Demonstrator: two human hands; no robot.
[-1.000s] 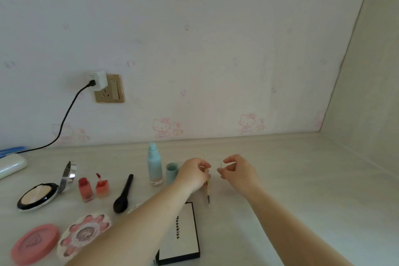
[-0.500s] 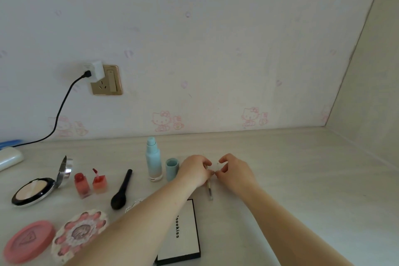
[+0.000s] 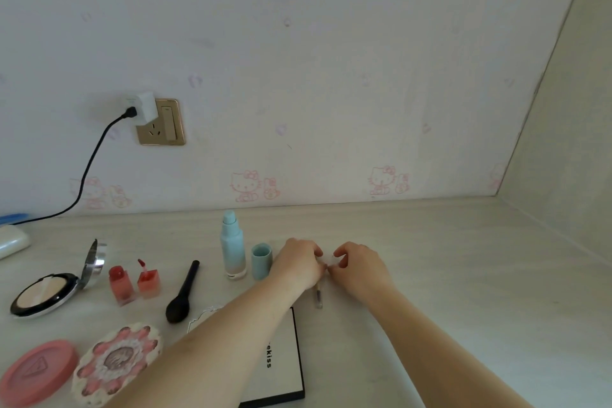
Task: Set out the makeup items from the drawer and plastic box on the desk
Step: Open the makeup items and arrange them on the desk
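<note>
My left hand (image 3: 299, 263) grips a thin makeup pencil (image 3: 318, 296), whose lower end sticks out below the fist. My right hand (image 3: 359, 267) pinches a small clear cap (image 3: 329, 258) right against the pencil's top end. Both hands meet above the desk (image 3: 447, 275), just right of a pale blue bottle (image 3: 232, 247) and its blue cap (image 3: 261, 260). Laid out to the left are a black brush (image 3: 182, 295), two red lip tints (image 3: 134, 281), an open powder compact (image 3: 49, 291), a pink round case (image 3: 36, 371) and a flower-shaped palette (image 3: 116, 361). A white box (image 3: 281, 361) lies under my left forearm.
A wall socket (image 3: 162, 122) holds a white charger with a black cable running left. A white device (image 3: 11, 240) sits at the far left edge. The wall closes the desk at the back, a side panel (image 3: 563, 142) on the right.
My two hands have come together. The right hand's clear cap, apart from the pencil a second ago, now meets the pencil's top end. The camera has tilted slightly.
</note>
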